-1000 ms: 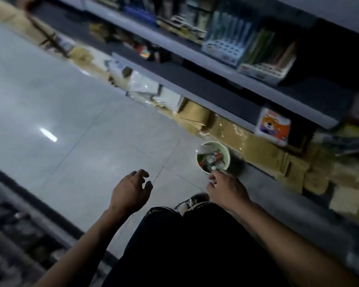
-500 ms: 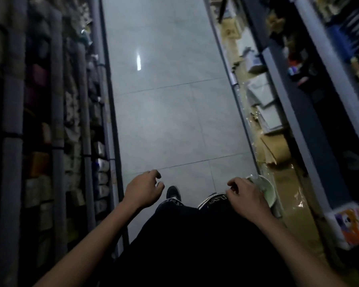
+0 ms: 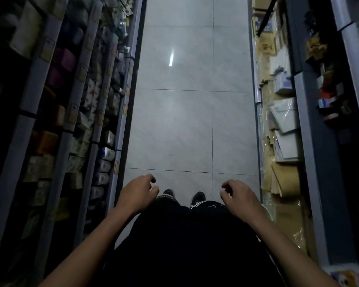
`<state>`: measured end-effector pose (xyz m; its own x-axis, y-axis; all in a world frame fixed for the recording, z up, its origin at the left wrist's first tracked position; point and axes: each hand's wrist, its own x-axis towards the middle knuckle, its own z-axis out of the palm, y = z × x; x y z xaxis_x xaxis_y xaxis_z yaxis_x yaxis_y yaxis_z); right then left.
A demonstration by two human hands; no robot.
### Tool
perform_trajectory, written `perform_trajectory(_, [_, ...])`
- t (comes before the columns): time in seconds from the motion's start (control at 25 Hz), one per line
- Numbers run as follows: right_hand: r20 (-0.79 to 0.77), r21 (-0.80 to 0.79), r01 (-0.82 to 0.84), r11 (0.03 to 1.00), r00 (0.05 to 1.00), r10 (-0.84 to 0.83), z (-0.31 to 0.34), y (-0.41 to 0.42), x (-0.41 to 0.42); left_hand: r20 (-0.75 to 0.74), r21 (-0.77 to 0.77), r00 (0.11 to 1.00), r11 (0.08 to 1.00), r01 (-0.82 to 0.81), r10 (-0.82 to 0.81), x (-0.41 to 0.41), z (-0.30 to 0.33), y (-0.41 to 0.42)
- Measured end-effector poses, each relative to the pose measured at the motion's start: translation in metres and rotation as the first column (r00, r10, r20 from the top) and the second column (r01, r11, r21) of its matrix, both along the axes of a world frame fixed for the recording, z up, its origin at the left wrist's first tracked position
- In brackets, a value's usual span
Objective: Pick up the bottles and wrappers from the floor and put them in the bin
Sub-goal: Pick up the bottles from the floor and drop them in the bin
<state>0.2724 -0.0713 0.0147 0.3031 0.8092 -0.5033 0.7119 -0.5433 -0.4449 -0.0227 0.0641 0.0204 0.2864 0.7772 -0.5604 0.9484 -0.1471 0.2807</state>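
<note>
My left hand (image 3: 137, 192) hangs in front of my left knee with loosely curled fingers and holds nothing. My right hand (image 3: 239, 196) hangs over my right knee, fingers loosely curled, also holding nothing. Only a pale sliver of the bin's rim (image 3: 268, 211) shows just right of my right wrist; the forearm hides the rest of the bin and what lies in it. I see no bottles or wrappers on the grey tiled floor (image 3: 191, 125) of the aisle ahead.
Shelves packed with boxed goods (image 3: 91, 125) line the left side of the narrow aisle. On the right, grey shelving (image 3: 311, 141) stands over cardboard and wrapped paper packs (image 3: 284, 125) on the floor. My dark shoes (image 3: 197, 196) point down the aisle.
The view has swung from the right-hand shelves and bin to straight down the aisle. My right hand has come away from the bin, which has slipped behind my forearm.
</note>
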Motion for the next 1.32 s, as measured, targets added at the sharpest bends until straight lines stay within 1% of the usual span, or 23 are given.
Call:
perform_trajectory(0.16, [-0.031, 0.012, -0.035, 0.999, 0.999, 0.035, -0.001, 0.035, 0.035, -0.029, -0.007, 0.998, 0.998, -0.062, 0.062, 0.019, -0.003, -0.003])
perform_trajectory(0.36, [-0.059, 0.053, -0.116, 0.992, 0.991, 0.119, 0.008, 0.119, 0.061, -0.058, -0.034, 0.978, 0.978, -0.203, 0.201, 0.026, -0.003, 0.021])
perform_trajectory(0.52, [-0.043, 0.099, -0.144, 0.985, 0.988, 0.149, 0.01, 0.208, 0.075, -0.055, -0.048, 0.959, 0.958, -0.282, 0.28, 0.026, -0.011, 0.072])
perform_trajectory(0.6, [-0.027, 0.105, -0.136, 0.985, 0.99, 0.14, 0.011, 0.255, 0.086, -0.047, -0.063, 0.955, 0.953, -0.296, 0.294, 0.029, -0.016, 0.116])
perform_trajectory(0.72, [0.0, 0.065, -0.108, 0.992, 0.994, 0.108, 0.017, 0.302, 0.105, -0.042, -0.082, 0.965, 0.962, -0.261, 0.258, 0.044, -0.015, 0.186])
perform_trajectory(0.84, [0.036, 0.034, -0.065, 0.997, 0.997, 0.064, 0.018, 0.331, 0.129, -0.016, -0.093, 0.988, 0.983, -0.157, 0.157, 0.074, -0.012, 0.263])
perform_trajectory(0.96, [0.053, 0.005, 0.022, 1.0, 0.998, -0.022, 0.021, 0.348, 0.157, -0.002, -0.05, 0.999, 0.998, -0.033, 0.033, 0.116, -0.003, 0.34])
perform_trajectory(1.08, [0.048, -0.007, 0.132, 0.991, 0.99, -0.131, 0.019, 0.363, 0.189, 0.004, 0.011, 0.998, 0.998, 0.055, -0.055, 0.166, 0.007, 0.415])
perform_trajectory(1.2, [0.017, -0.043, 0.202, 0.978, 0.979, -0.202, 0.011, 0.389, 0.225, 0.026, 0.057, 0.994, 0.993, 0.105, -0.107, 0.219, 0.012, 0.485])
perform_trajectory(1.32, [0.002, -0.048, 0.214, 0.976, 0.977, -0.214, 0.002, 0.438, 0.266, 0.025, 0.079, 0.993, 0.99, 0.117, -0.12, 0.268, 0.009, 0.545])
